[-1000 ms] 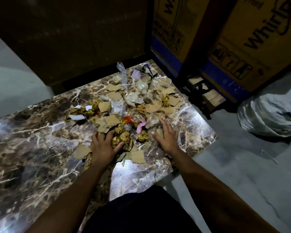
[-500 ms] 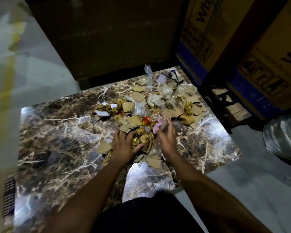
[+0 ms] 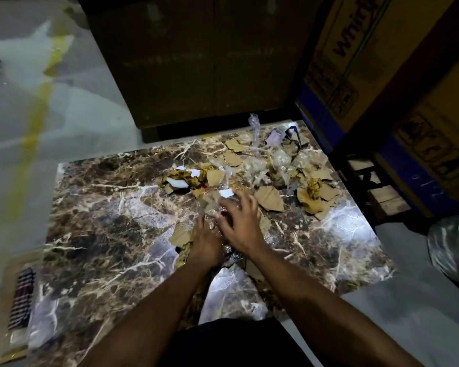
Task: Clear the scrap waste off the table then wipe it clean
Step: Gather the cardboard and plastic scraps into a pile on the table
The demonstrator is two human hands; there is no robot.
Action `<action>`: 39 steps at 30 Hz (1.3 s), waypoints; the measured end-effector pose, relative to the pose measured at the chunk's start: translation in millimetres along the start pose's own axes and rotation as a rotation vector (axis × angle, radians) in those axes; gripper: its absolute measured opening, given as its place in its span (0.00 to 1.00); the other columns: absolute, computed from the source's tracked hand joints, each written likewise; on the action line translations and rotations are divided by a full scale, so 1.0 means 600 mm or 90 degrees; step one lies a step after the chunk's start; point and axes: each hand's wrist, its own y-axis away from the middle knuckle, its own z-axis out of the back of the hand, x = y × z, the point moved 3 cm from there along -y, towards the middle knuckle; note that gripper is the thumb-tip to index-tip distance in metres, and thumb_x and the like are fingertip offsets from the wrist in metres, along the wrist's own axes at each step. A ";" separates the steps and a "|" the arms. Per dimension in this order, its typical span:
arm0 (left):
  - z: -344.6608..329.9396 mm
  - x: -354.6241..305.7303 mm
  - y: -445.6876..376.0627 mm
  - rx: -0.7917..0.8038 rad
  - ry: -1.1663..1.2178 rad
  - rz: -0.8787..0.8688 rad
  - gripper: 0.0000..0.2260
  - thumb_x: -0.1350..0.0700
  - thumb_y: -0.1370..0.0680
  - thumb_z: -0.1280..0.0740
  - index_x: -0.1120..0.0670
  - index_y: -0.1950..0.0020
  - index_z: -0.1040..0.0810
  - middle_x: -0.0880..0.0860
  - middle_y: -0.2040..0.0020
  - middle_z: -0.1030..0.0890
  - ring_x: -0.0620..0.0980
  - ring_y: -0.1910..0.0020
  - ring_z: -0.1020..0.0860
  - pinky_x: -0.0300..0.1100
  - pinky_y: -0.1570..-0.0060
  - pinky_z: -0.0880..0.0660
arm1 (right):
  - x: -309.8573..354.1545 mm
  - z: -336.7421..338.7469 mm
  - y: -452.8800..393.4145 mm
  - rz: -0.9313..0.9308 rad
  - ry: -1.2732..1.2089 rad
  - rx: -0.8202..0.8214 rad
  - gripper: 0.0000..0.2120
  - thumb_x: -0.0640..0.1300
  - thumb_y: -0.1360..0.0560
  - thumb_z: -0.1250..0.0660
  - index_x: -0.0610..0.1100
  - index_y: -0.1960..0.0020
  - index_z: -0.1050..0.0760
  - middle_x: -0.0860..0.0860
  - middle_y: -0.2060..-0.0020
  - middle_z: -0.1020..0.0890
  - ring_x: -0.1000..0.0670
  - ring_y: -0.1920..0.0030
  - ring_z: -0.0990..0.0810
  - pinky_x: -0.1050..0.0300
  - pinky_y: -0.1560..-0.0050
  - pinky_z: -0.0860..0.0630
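Observation:
A dark marble table carries a spread of scrap waste: torn cardboard pieces, crumpled clear plastic, yellow-brown crumpled wads and white bits, mostly on the far right half. My left hand and my right hand are pressed together over a bundle of scraps and clear plastic near the table's middle. The right hand lies partly over the left. Both hands are closed around that bundle. More yellow wads and white pieces lie just beyond the hands to the left.
Large cardboard appliance boxes stand at the back and right. A dark box stands behind the table. A grey plastic bag sits on the floor at the right. A wooden pallet lies under the right boxes.
Both hands have drawn together, gathering scraps into one bundle; the right hand now overlaps the left. The camera view has shifted left, showing more floor.

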 end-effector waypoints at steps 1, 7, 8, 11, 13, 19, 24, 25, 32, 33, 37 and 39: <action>-0.002 0.000 -0.001 0.007 0.004 0.006 0.22 0.48 0.20 0.32 0.52 0.27 0.26 0.59 0.18 0.46 0.58 0.21 0.68 0.55 0.23 0.63 | 0.006 -0.005 -0.002 0.011 0.056 0.024 0.23 0.61 0.19 0.41 0.60 0.25 0.35 0.52 0.20 0.44 0.41 0.21 0.50 0.30 0.27 0.42; -0.042 0.045 -0.023 0.004 0.145 -0.065 0.46 0.24 0.31 0.41 0.42 0.18 0.50 0.51 0.17 0.54 0.59 0.19 0.63 0.47 0.25 0.67 | 0.019 -0.015 -0.018 0.053 0.298 0.053 0.23 0.61 0.17 0.50 0.58 0.24 0.39 0.46 0.28 0.32 0.39 0.26 0.39 0.36 0.31 0.37; -0.041 0.050 -0.022 -0.002 0.189 -0.072 0.48 0.23 0.33 0.39 0.41 0.18 0.48 0.50 0.17 0.53 0.57 0.19 0.59 0.47 0.23 0.64 | 0.024 -0.018 -0.021 0.061 0.318 0.045 0.23 0.61 0.18 0.50 0.58 0.24 0.38 0.46 0.29 0.31 0.40 0.27 0.37 0.37 0.32 0.37; -0.009 0.052 -0.005 -0.055 0.386 -0.068 0.52 0.34 0.35 0.24 0.47 0.18 0.45 0.50 0.17 0.46 0.50 0.20 0.45 0.44 0.23 0.44 | 0.030 -0.025 -0.028 0.037 0.319 0.036 0.26 0.63 0.20 0.54 0.59 0.25 0.37 0.45 0.28 0.32 0.40 0.25 0.39 0.34 0.29 0.43; 0.006 0.063 0.004 -0.075 0.462 -0.019 0.60 0.42 0.38 0.18 0.50 0.17 0.53 0.49 0.17 0.50 0.47 0.20 0.47 0.41 0.26 0.43 | 0.026 -0.032 -0.029 0.029 0.323 0.058 0.29 0.65 0.22 0.57 0.60 0.23 0.40 0.44 0.23 0.37 0.38 0.21 0.45 0.30 0.26 0.51; 0.024 0.067 0.013 -0.039 0.580 -0.008 0.45 0.54 0.24 0.25 0.48 0.17 0.52 0.44 0.20 0.44 0.40 0.24 0.43 0.29 0.34 0.39 | 0.009 -0.047 -0.022 0.025 0.328 0.128 0.32 0.68 0.22 0.63 0.63 0.19 0.54 0.43 0.18 0.56 0.37 0.20 0.63 0.27 0.26 0.62; 0.067 0.085 -0.005 -0.113 0.813 0.053 0.33 0.61 0.22 0.34 0.48 0.19 0.42 0.51 0.25 0.32 0.46 0.30 0.28 0.41 0.42 0.22 | 0.009 -0.047 -0.023 0.028 0.329 0.134 0.30 0.69 0.20 0.58 0.63 0.20 0.51 0.44 0.18 0.54 0.37 0.19 0.61 0.26 0.26 0.62; 0.077 0.090 -0.007 -0.122 0.810 0.045 0.32 0.60 0.22 0.34 0.48 0.20 0.39 0.53 0.25 0.30 0.50 0.29 0.29 0.48 0.37 0.24 | 0.008 -0.048 -0.024 0.028 0.332 0.134 0.29 0.69 0.20 0.58 0.63 0.20 0.51 0.44 0.18 0.54 0.37 0.19 0.60 0.26 0.26 0.61; 0.099 0.177 0.053 -0.211 0.633 0.045 0.31 0.46 0.24 0.28 0.36 0.24 0.36 0.48 0.23 0.34 0.49 0.28 0.32 0.57 0.33 0.29 | 0.005 -0.045 -0.025 0.037 0.327 0.127 0.28 0.68 0.20 0.54 0.63 0.21 0.48 0.44 0.18 0.53 0.37 0.19 0.58 0.26 0.26 0.60; 0.087 0.193 0.076 -0.194 0.559 0.052 0.37 0.43 0.27 0.25 0.35 0.23 0.40 0.48 0.22 0.37 0.50 0.27 0.35 0.58 0.31 0.32 | 0.006 -0.045 -0.025 0.039 0.326 0.122 0.28 0.68 0.20 0.53 0.63 0.21 0.48 0.44 0.18 0.52 0.37 0.19 0.57 0.26 0.26 0.60; -0.004 0.241 0.148 -0.063 0.199 0.073 0.64 0.22 0.42 0.28 0.41 0.18 0.62 0.47 0.17 0.58 0.52 0.20 0.54 0.60 0.25 0.54 | 0.007 -0.047 -0.025 0.046 0.312 0.106 0.27 0.67 0.19 0.51 0.63 0.22 0.45 0.44 0.18 0.50 0.37 0.19 0.55 0.26 0.26 0.59; -0.047 0.246 0.157 -0.029 0.073 0.061 0.69 0.15 0.45 0.36 0.48 0.19 0.67 0.47 0.19 0.67 0.51 0.19 0.62 0.55 0.23 0.63 | 0.006 -0.047 -0.024 0.046 0.310 0.104 0.26 0.67 0.19 0.51 0.63 0.23 0.45 0.43 0.18 0.49 0.37 0.19 0.54 0.26 0.26 0.59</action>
